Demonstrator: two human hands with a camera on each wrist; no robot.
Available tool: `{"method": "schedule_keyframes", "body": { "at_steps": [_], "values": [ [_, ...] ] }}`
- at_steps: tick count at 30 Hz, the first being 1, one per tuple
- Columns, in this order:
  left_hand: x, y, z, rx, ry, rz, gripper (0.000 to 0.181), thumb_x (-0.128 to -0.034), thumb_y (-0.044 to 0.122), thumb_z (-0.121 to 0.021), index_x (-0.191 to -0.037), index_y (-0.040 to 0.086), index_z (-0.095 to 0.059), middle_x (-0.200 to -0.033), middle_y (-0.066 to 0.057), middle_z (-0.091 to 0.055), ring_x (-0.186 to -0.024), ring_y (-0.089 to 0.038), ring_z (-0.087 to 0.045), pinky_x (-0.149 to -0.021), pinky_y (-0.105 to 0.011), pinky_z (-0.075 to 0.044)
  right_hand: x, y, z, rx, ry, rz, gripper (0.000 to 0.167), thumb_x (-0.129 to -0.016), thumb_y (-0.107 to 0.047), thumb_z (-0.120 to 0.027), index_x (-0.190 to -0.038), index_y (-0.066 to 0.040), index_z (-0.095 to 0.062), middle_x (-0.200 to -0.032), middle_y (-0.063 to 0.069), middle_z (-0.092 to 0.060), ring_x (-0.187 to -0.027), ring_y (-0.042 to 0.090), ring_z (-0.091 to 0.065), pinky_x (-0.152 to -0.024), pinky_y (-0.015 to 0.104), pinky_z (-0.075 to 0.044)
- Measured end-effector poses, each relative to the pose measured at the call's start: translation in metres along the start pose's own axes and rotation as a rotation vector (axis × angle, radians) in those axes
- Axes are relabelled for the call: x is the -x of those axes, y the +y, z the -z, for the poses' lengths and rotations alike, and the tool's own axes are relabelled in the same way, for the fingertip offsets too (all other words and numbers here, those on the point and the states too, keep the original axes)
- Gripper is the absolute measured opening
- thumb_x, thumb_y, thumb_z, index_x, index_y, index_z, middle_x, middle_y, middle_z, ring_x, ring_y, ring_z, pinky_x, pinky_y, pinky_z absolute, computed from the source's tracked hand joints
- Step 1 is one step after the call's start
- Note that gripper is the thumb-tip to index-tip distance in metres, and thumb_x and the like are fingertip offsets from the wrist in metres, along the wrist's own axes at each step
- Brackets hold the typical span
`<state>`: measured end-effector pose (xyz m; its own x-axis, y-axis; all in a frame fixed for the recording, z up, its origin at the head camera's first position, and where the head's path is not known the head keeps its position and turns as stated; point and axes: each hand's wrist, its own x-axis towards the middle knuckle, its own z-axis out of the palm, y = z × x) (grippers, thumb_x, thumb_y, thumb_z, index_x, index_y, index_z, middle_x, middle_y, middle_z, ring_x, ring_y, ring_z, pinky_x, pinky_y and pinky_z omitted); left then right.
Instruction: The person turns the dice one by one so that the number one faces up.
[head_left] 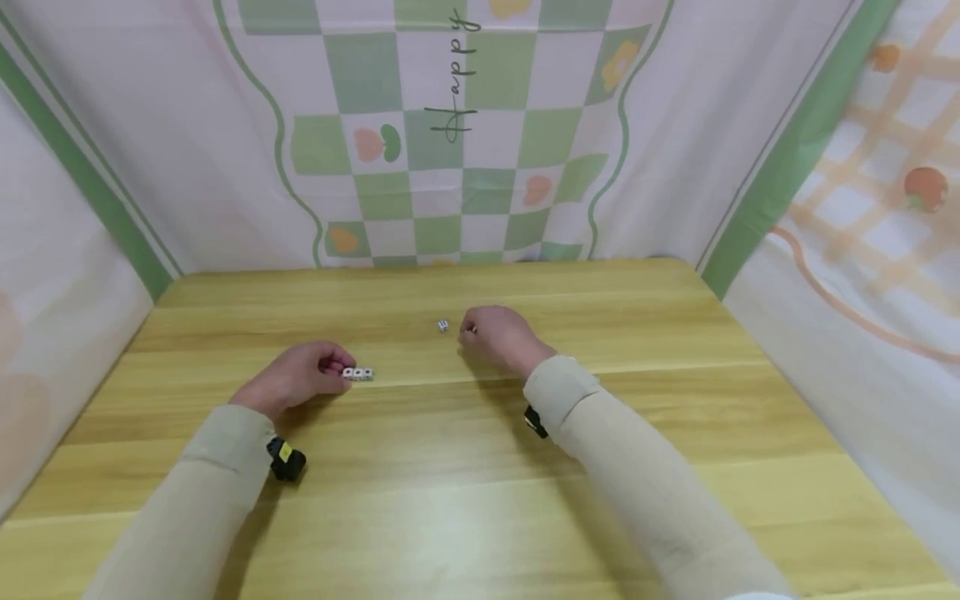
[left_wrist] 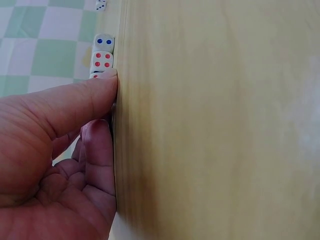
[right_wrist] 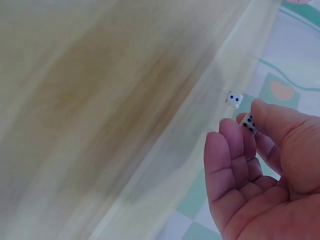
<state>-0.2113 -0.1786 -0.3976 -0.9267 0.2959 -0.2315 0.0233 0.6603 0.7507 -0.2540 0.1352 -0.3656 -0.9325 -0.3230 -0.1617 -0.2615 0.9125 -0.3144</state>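
Three white dice (head_left: 358, 374) stand side by side in a short row on the table. My left hand (head_left: 296, 375) pinches the row's left end between thumb and fingers. In the left wrist view, one die (left_wrist: 103, 42) shows two blue dots and its neighbour (left_wrist: 103, 61) four red dots; the thumb partly covers the third. My right hand (head_left: 506, 337) is near the table's far side. Its thumb and index finger pinch a black-dotted white die (right_wrist: 248, 123), seen in the right wrist view. A loose die (head_left: 443, 326) lies just left of that hand.
The wooden table (head_left: 450, 467) has its far edge against a checked green and white curtain (head_left: 367, 75). More patterned cloth (head_left: 900, 275) hangs along the right side, and pale cloth (head_left: 67, 275) along the left. Each wrist carries a small black camera (head_left: 287, 460).
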Motion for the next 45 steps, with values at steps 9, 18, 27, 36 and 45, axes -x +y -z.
{"method": "schedule_keyframes", "body": {
  "at_steps": [9, 18, 27, 36, 45],
  "values": [
    [0.001, -0.001, 0.001, -0.006, 0.005, -0.02, 0.027, -0.0959, 0.013, -0.074, -0.12, 0.004, -0.067, -0.109, -0.008, -0.064, -0.099, -0.022, -0.056, -0.086, -0.034, -0.045, 0.022, 0.002, 0.001, -0.03, 0.006, 0.048, 0.022, -0.104, -0.026, -0.063, -0.116, -0.01, -0.073, -0.107, 0.003, -0.073, -0.09, 0.017, -0.062, -0.088, 0.037, -0.054],
    [0.002, 0.0, 0.001, -0.014, -0.002, -0.014, 0.028, -0.0972, 0.014, -0.073, -0.122, 0.004, -0.067, -0.11, -0.008, -0.064, -0.099, -0.022, -0.055, -0.086, -0.034, -0.046, 0.042, 0.009, -0.002, -0.101, 0.036, 0.137, 0.019, -0.102, -0.021, -0.067, -0.116, -0.01, -0.075, -0.111, 0.005, -0.075, -0.1, 0.019, -0.067, -0.093, 0.039, -0.054],
    [0.005, 0.0, 0.001, 0.0, -0.006, -0.024, 0.03, -0.0976, 0.014, -0.073, -0.124, 0.002, -0.066, -0.111, -0.009, -0.064, -0.099, -0.022, -0.054, -0.085, -0.034, -0.045, 0.057, 0.024, -0.006, -0.285, 0.038, 0.12, 0.009, -0.097, -0.022, -0.073, -0.102, -0.016, -0.077, -0.095, -0.002, -0.071, -0.086, 0.015, -0.06, -0.079, 0.033, -0.051],
    [0.004, -0.001, 0.0, -0.011, -0.006, -0.026, 0.029, -0.098, 0.015, -0.072, -0.123, 0.002, -0.066, -0.111, -0.009, -0.064, -0.099, -0.023, -0.055, -0.084, -0.034, -0.045, 0.067, 0.036, -0.01, -0.485, -0.014, 0.041, 0.015, -0.094, -0.023, -0.076, -0.104, -0.012, -0.075, -0.091, 0.001, -0.072, -0.083, 0.013, -0.066, -0.079, 0.031, -0.054],
    [0.004, -0.001, 0.0, -0.018, -0.001, -0.029, 0.029, -0.0986, 0.016, -0.072, -0.124, 0.003, -0.066, -0.113, -0.009, -0.065, -0.1, -0.022, -0.056, -0.086, -0.034, -0.046, 0.072, 0.043, -0.015, -0.732, -0.105, -0.01, 0.027, -0.095, -0.01, -0.073, -0.119, 0.004, -0.071, -0.111, 0.013, -0.074, -0.096, 0.018, -0.074, -0.087, 0.033, -0.061]
  ]
}}
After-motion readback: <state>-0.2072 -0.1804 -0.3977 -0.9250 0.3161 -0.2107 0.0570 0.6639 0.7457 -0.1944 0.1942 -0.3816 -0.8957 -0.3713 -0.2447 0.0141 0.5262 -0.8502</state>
